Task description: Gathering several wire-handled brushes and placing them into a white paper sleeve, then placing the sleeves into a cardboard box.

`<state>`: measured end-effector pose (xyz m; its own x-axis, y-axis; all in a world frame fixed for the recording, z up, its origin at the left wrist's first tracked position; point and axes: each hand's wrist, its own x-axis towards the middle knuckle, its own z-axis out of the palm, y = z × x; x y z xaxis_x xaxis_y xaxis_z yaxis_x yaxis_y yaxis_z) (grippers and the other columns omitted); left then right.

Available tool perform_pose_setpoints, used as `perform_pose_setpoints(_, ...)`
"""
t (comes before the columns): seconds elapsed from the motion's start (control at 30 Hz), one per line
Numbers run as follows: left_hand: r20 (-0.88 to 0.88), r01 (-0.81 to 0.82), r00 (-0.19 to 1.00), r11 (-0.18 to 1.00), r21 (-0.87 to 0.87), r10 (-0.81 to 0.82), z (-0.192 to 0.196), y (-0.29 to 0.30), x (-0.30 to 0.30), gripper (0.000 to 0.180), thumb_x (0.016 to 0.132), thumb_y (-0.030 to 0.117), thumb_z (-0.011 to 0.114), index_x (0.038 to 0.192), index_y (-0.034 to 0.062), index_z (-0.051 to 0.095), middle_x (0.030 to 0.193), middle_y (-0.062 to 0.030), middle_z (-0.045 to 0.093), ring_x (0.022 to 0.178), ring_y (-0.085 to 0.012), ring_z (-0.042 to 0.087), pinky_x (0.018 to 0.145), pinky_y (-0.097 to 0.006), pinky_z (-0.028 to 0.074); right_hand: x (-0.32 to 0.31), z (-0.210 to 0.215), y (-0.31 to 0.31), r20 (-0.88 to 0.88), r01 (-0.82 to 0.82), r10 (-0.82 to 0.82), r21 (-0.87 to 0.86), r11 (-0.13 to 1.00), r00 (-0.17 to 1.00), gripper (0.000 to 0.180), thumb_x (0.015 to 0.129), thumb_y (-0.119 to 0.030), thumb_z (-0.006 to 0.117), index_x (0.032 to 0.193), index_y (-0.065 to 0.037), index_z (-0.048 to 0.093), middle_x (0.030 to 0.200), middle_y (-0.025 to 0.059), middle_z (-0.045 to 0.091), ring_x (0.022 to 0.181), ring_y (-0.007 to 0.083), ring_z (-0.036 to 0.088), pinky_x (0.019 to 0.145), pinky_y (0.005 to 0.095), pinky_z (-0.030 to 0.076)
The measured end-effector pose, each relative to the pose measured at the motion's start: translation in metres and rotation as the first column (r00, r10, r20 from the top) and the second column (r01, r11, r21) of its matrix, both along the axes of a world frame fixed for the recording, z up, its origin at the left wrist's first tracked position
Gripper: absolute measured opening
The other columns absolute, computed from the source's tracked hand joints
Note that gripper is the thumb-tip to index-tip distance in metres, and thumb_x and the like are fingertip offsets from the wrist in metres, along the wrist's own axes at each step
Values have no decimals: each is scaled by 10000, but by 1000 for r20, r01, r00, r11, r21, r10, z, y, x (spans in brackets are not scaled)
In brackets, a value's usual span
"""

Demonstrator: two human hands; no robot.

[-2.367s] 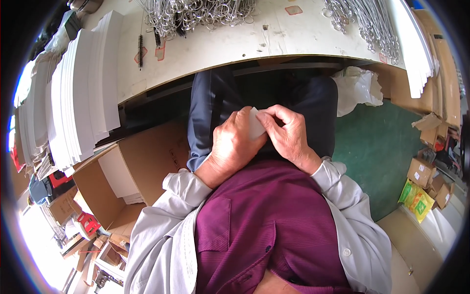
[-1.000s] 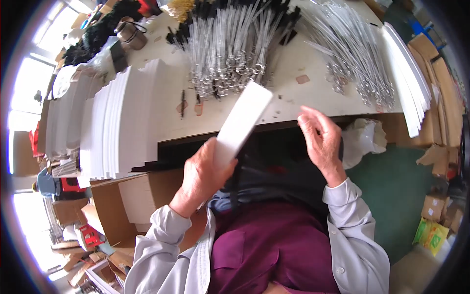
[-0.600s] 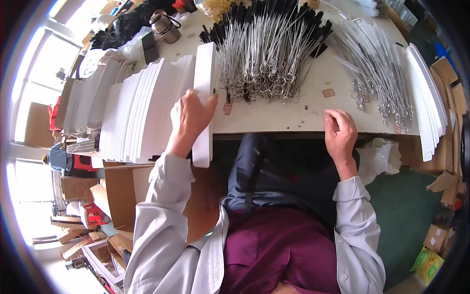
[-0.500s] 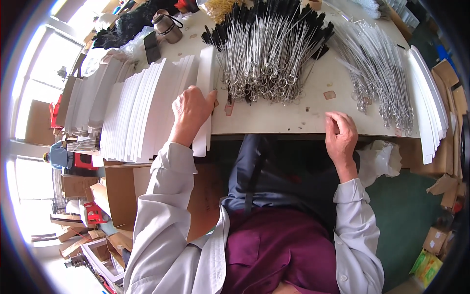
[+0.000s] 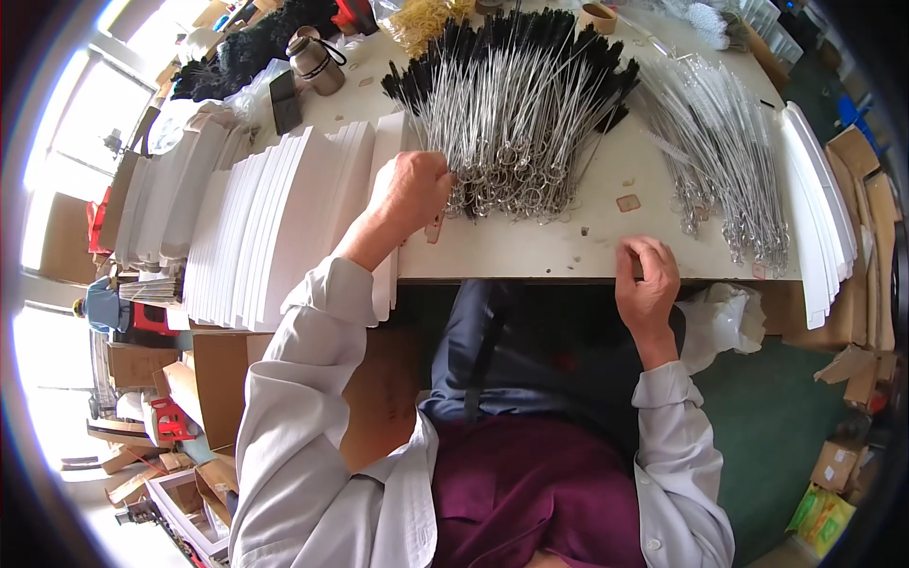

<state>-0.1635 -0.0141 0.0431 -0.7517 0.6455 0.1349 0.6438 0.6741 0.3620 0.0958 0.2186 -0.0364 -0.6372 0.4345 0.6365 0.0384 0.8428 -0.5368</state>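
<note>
A dense bundle of black-bristled wire brushes (image 5: 521, 142) lies on the table, with their ring-ended handles toward me. My left hand (image 5: 412, 194) is closed at the bundle's left edge, its fingertips against the rings there; whatever is pinched in them is hidden. Loosely curled above the table's front edge, my right hand (image 5: 650, 281) shows nothing between its fingers. A second bundle of wire brushes, these with pale bristles (image 5: 724, 161), lies farther right. Folded white card boxes (image 5: 275, 213) stand in a tight row left of my left hand.
More flat white card pieces (image 5: 822, 222) hang at the table's right edge. A steel flask (image 5: 317, 64) and a dark phone (image 5: 284, 102) stand at the back left. A brown tape roll (image 5: 597, 17) sits behind the black brushes. A clear plastic bag (image 5: 724, 322) is below the front edge.
My left hand has moved right, from the white card boxes to the left edge of the black brushes. My right hand stays curled near the front edge. The view has shifted slightly.
</note>
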Motion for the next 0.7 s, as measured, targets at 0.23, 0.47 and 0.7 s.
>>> perform_pose_setpoints(0.23,-104,-10,994,989,149,26,10,1,2,134,796,180,672,785,48,694,750,-182,698,719,-377,689,702,-447,561,-2,-2,2,-1,9,-9,-7,1000,1000,69,872,-33,712,937,-37,691,951,97,707,851,305,666,757,389,539)
perform_pose_setpoints(0.47,109,-7,994,944,329,-31,21,1,2,110,786,125,724,812,21,699,708,-114,704,660,-221,697,651,-348,557,-3,-3,4,-1,-1,1,17,1000,1000,70,866,-32,715,931,-26,691,959,108,707,867,307,669,763,392,542)
perform_pose_setpoints(0.7,75,38,992,823,566,-97,53,7,18,28,809,28,688,831,14,698,721,-22,687,677,-58,636,636,-242,529,-32,31,-6,-75,-119,121,35,992,990,145,869,-51,715,1005,-4,701,1044,139,705,965,343,663,860,426,533)
